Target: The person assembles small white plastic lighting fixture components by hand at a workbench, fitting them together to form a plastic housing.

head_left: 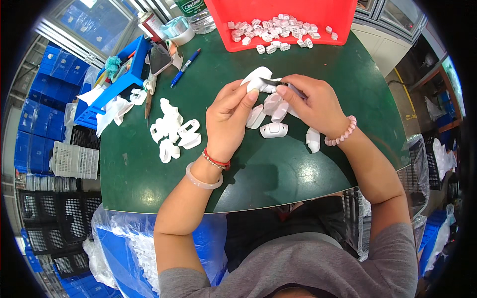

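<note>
My left hand (pixel 229 111) pinches a white plastic shell (pixel 257 78) between thumb and fingers, above the middle of the green table (pixel 164 191). My right hand (pixel 315 102) is closed round a slim dark knife-like tool (pixel 271 82); its pointed end touches or nearly touches the shell. Fingers hide much of the tool, so its exact kind is unclear. Below the hands lie several more white shells, among them a rounded one (pixel 274 130) and one by my right wrist (pixel 313 140). Left of my left hand, several white shells (pixel 172 122) lie in a loose pile.
A red bin (pixel 280 11) with many small white pieces stands at the back, some pieces in front of it. At the back left are a blue pen (pixel 186 67), a blue basket (pixel 112 94), a tape roll (pixel 183 37) and a bottle (pixel 198 17). A plastic-lined blue crate (pixel 119 243) stands below the front edge.
</note>
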{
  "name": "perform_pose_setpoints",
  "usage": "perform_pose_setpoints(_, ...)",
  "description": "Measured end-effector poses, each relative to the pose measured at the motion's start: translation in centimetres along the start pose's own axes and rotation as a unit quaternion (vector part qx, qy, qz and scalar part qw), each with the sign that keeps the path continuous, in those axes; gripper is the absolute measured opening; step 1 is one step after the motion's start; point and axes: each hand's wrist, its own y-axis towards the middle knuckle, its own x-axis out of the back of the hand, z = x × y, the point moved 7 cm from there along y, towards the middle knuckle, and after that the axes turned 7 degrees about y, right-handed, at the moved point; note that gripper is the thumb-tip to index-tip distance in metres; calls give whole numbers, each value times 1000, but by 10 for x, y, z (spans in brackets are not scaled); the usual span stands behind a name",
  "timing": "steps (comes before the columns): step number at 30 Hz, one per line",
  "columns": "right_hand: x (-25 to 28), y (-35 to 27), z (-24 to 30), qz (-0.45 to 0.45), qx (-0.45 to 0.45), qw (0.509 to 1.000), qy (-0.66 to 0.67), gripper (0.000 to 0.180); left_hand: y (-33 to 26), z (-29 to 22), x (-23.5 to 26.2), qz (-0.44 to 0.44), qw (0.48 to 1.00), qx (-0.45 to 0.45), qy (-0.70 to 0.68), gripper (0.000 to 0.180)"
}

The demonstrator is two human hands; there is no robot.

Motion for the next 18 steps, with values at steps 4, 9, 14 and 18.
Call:
perform_pose_setpoints(4, 5, 1, -9, -7, -26, 1000, 3, 28, 1, 3, -3, -3, 1000, 13, -10, 25)
perform_pose_setpoints(9, 17, 6, -22, -66, -31, 997, -13, 30, 5, 8, -6, -13, 1000, 5, -15, 25)
perform_pose_setpoints(14, 21, 15, -56, -73, -102, 983, -134, 32, 5, 19, 5, -16, 989, 75, -126, 20)
perform_pose_setpoints(18, 25, 10, -78, -42, -128, 972, -192, 31, 5, 34, 1, -5, 971, 125, -203, 17)
